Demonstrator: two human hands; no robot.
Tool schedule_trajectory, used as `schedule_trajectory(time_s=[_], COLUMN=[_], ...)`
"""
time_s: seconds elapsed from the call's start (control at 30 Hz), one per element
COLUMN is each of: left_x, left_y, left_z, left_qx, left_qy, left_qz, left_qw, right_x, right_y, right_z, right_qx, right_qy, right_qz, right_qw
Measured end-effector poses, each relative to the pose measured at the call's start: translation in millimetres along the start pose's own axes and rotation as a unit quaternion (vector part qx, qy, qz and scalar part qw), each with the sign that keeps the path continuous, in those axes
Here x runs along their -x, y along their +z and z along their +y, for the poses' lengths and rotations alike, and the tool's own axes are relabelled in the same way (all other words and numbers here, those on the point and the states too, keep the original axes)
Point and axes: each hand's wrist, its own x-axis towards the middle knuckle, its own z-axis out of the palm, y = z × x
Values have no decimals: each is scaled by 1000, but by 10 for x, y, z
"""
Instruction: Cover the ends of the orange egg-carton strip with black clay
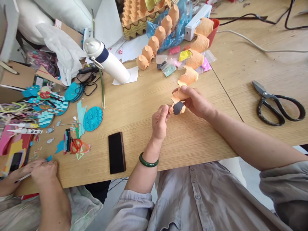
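Observation:
Both my hands hold a long strip cut from an orange egg carton, which stretches away from me in a row of cups. A flattened dark patch that looks like clay covers the near end cup. My right hand wraps round the strip just behind that cup, thumb on top. With its fingers pinched, my left hand grips the left edge of the end cup; its fingertips are partly hidden. A second egg-carton strip lies farther back, its cups bottom up.
Small bags of coloured clay lie beyond my hands. Black-handled scissors are at right, a phone at left. A white bottle stands near stacked egg trays. Another person's hands work at far left among paper crafts.

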Motion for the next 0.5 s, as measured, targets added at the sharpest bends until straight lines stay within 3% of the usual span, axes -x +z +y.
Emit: schedule_trajectory(time_s=[0.13,0.5], left_x=[1,-17], left_y=[-4,-21], left_z=[3,-12], left_qx=[-10,-20], left_qy=[9,19], left_qz=[-34,-39], left_qw=[999,999], right_x=[2,1], right_y=[9,9], right_z=[-17,-5], right_qx=[-13,-5], right_qy=[5,-1], right_qz=[-6,4], right_qw=[1000,1000])
